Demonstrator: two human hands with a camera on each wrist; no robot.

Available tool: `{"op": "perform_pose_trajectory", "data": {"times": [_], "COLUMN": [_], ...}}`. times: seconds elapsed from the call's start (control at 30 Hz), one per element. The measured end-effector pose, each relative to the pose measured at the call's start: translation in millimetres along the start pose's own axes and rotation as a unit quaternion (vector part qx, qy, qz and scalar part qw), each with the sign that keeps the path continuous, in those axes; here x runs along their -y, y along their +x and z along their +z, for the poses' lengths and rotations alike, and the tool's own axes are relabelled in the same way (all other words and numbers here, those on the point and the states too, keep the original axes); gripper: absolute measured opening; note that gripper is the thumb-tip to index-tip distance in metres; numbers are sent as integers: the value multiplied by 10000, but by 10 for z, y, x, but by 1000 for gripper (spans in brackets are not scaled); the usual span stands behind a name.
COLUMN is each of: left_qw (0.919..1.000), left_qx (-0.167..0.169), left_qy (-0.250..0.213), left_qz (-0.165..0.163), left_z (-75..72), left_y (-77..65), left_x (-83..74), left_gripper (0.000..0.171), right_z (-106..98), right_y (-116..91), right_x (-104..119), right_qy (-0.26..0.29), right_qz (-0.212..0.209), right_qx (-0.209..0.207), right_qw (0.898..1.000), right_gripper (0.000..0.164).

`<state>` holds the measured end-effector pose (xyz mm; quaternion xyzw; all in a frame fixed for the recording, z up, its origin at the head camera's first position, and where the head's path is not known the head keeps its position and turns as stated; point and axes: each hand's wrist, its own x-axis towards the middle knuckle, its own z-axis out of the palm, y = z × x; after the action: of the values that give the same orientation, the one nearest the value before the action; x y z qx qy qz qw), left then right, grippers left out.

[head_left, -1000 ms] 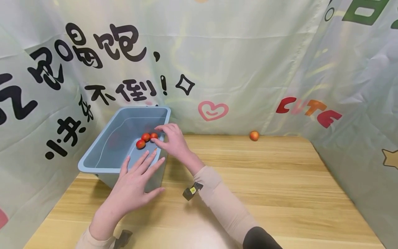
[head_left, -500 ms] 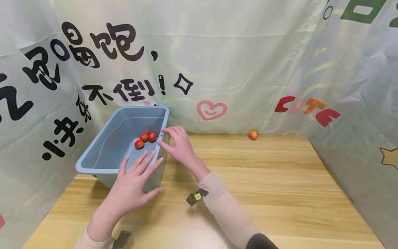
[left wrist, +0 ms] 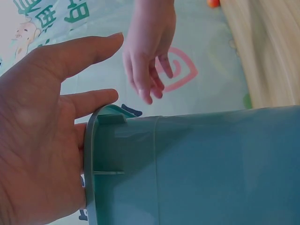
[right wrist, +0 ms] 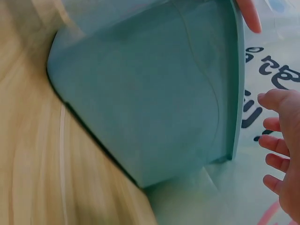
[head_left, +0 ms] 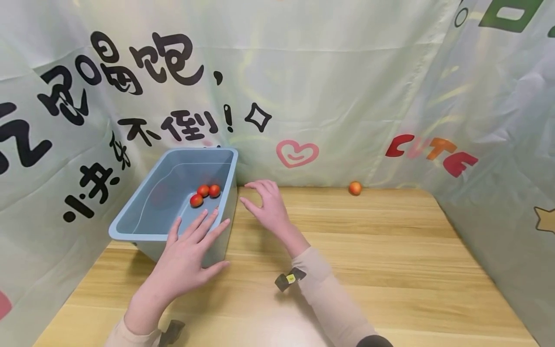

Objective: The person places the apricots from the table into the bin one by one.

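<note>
A blue-grey plastic bin stands at the left of the table, with several small red tomatoes on its floor; one tomato lies nearest the front. My left hand rests on the bin's near right corner, fingers spread over the rim and thumb stretched out to the side. Just right of the bin my right hand hovers apart from it, fingers loosely bent and holding nothing; the right wrist view shows these fingers bare. At the back of the table sits another orange-red tomato, well right of my right hand.
The wooden table reaches back to a printed cloth that hangs behind and along both sides. The bin's far end stands close to this cloth.
My right hand has moved right, from over the bin's right rim to outside the bin. My left hand stays on the rim, and the tomatoes have not moved.
</note>
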<state>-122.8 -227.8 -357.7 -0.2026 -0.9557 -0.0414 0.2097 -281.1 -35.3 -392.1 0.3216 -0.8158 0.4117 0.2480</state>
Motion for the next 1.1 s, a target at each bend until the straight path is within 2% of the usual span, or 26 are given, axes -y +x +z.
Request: {"op": "perform_pose_trajectory", "data": {"times": [0.5, 0.73, 0.93, 1.1], "left_qw": [10000, 10000, 10000, 10000], "left_qx": [7, 6, -23, 8], "left_qy": [-40, -18, -44, -68], "left_qz": [18, -35, -43, -7], "left_z": [-8, -14, -16, -2], "left_y": [9, -9, -23, -9], "left_x": [-13, -13, -11, -17], "left_gripper": [86, 85, 84, 85], "right_z": [-270, -357, -472, -628], "right_y": [-122, -128, -119, -135], "right_x": [-301, -434, -597, -737], "right_qy": [-355, -385, -283, -222], "right_qz": [586, 999, 1204, 1540], "right_qx": [-41, -72, -324, -521], "right_qw": [9976, 9942, 9918, 9864], "right_gripper": [38, 40, 41, 43]}}
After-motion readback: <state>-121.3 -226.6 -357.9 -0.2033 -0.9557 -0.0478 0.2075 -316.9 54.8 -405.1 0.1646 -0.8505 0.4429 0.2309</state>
